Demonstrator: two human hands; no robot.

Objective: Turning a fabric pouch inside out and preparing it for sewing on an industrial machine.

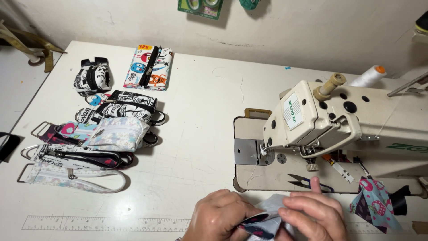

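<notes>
small dark printed cloth piece (261, 222) looking soft, matt | cream enamelled metal sewing machine (321, 111) showing slight gloss | steel needle plate (246, 151) looking brushed, dull | white painted table top (196, 134) appearing matt, scuffed | printed fabric pouches (117, 133) looking woven, with shiny metal rings

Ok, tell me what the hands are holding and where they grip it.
Both hands, left and right, pinch a small folded piece of fabric, dark patterned and pale, between fingertips at its top edge, one hand on each side.
</notes>
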